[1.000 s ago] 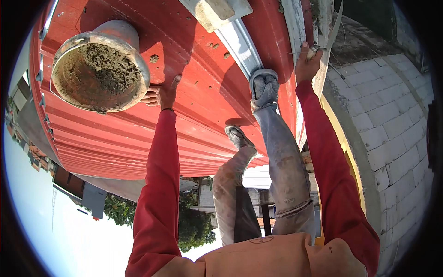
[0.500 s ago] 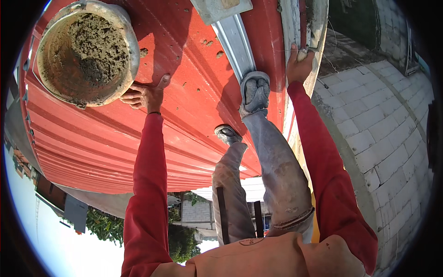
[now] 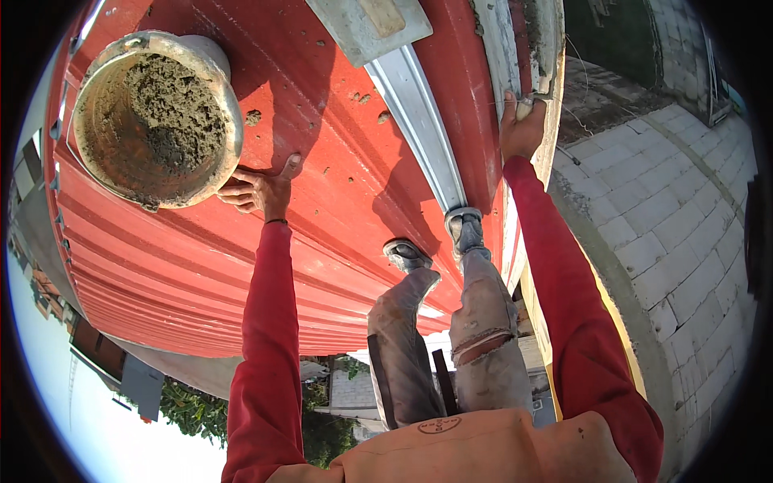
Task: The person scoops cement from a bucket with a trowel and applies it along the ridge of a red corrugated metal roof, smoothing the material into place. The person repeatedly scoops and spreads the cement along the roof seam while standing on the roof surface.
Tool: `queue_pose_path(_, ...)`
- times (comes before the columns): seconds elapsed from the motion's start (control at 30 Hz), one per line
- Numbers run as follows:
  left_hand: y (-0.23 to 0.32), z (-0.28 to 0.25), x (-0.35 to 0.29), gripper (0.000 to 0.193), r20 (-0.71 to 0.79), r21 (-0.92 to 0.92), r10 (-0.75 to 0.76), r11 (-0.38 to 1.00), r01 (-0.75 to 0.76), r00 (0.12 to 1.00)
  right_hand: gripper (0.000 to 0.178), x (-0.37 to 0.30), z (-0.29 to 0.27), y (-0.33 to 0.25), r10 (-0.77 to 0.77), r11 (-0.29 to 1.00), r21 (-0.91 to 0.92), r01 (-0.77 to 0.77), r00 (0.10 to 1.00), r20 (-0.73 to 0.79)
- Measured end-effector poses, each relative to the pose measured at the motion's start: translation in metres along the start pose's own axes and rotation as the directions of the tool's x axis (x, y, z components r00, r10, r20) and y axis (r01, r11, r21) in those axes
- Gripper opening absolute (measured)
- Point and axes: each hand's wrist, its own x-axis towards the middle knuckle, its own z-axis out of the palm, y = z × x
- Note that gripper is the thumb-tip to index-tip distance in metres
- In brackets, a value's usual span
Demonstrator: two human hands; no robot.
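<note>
Upper left of frame: a bucket, its mouth facing the camera, part-filled with grey-brown mortar. It stands on a ribbed red roof sheet.

Step in hand, by judgement: bracing and steadying on the roof, the body held over two planted hands. Any move from here seems to call for sure footing on the ribs and a left arm kept from knocking the bucket.

Left hand: left of centre, on the red sheet, fingers spread toward the bucket, thumb splayed upward. Fingertips lie just beside the rim (contact with it cannot be told). The arm reaches up nearly straight from the lower edge.

Right hand: upper right, at the pale edging of the roof, thumb and fingers closed about a small pale piece; what that piece belongs to is unclear. This arm slants up and inward, long and extended.

Between the arms, a metal channel runs down to the right foot. A flat board lies over its upper part.
</note>
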Motion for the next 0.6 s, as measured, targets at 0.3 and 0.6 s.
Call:
queue_pose_path(0.3, -0.002, -0.003, -0.002, 0.158, 0.093, -0.019, 0.060, 0.998, -0.059, 0.994, 0.043, -0.003, 0.005, 0.004, 0.051, 0.999, -0.019, -0.051, 0.999, -0.003)
queue_pose_path(0.6, -0.018, 0.044, 0.026, 0.158, 0.064, 0.098, 0.171, 0.979, -0.176, 0.983, 0.028, -0.070, -0.125, 0.080, -0.054, 0.987, 0.159, -0.007, 0.924, 0.378)
